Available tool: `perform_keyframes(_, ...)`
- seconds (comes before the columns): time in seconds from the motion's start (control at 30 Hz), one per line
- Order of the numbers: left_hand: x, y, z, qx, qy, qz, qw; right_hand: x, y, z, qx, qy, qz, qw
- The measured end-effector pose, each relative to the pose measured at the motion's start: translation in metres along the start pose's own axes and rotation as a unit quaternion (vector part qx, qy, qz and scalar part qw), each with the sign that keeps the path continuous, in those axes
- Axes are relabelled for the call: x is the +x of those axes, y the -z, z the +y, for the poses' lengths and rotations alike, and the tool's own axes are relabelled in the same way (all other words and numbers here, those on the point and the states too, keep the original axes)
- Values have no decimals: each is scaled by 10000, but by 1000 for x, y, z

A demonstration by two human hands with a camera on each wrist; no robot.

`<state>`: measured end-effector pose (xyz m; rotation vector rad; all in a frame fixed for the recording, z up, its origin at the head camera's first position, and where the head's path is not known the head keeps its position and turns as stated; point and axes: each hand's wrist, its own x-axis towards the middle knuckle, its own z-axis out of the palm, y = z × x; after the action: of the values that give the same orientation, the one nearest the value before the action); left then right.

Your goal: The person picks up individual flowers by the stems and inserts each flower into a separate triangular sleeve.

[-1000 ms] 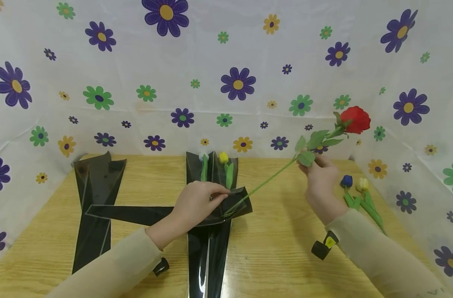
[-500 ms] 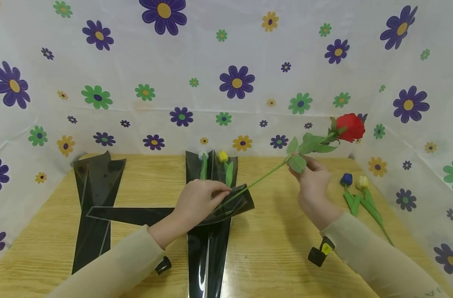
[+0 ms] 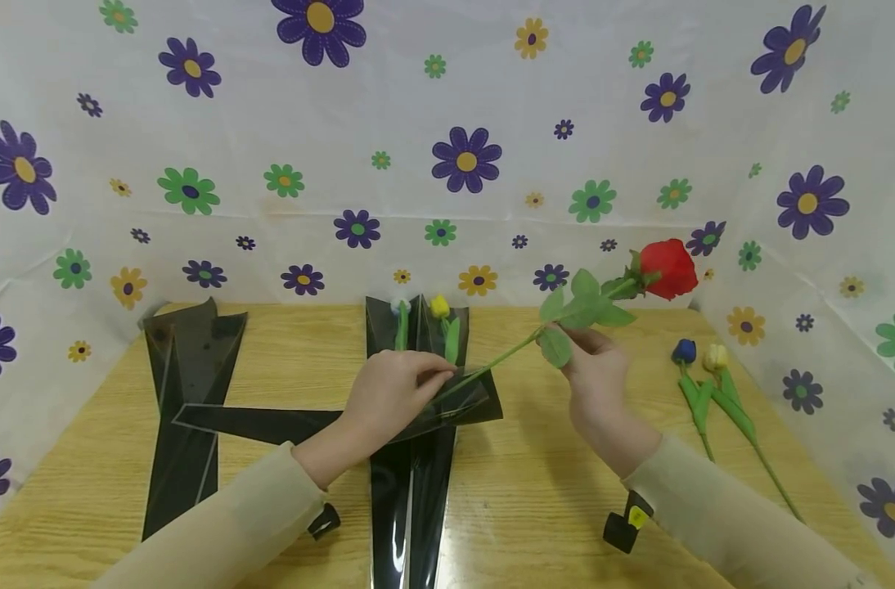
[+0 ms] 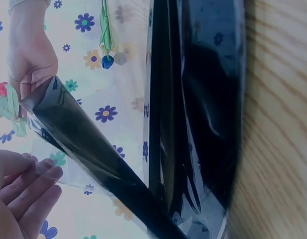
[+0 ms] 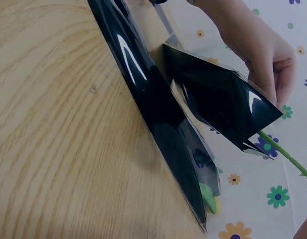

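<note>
A black clear-fronted flower sleeve [image 3: 271, 421] lies crosswise in the air, and my left hand [image 3: 389, 397] pinches its mouth edge between thumb and fingers. With my right hand [image 3: 600, 388] I hold an artificial red rose [image 3: 668, 268] by its stem, just under the leaves. The rose slants down to the left, its lower stem inside the sleeve's mouth; in the right wrist view the green stem [image 5: 288, 157] enters the sleeve [image 5: 218, 94]. Beneath lies another black sleeve [image 3: 411, 507] holding a yellow tulip [image 3: 439, 307] and a pale tulip [image 3: 400, 307].
On the left of the wooden table [image 3: 528, 507] lies a third black sleeve [image 3: 186, 458]. A blue tulip [image 3: 684, 352] and a cream tulip [image 3: 715, 357] lie at the right. Behind hangs a flower-printed white cloth [image 3: 308, 147].
My right hand has moved left and slightly down, sliding the rose stem further into the sleeve. The left hand keeps nearly the same place, and the sleeve's mouth has shifted slightly.
</note>
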<state>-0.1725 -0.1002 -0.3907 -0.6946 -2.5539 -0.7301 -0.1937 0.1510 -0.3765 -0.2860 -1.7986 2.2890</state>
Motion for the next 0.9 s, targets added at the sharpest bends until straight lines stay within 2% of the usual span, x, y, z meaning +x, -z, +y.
perform_keyframes(0.27,1,2,-1,30,-15,87,10000,-9,-5,7,76,163,-411,9990)
perform_keyframes(0.53,3,4,-1,4,-80,155,9998,-12,-8,13,-209,188,-473,9985)
perform_keyframes(0.8,6,8,3,-9,-63,179,9998,-12,-8,16,-492,78,-788,9956)
perform_keyframes(0.9,7,9,4,6,-54,191,9998,-13,-9,15,-753,41,-918,9929)
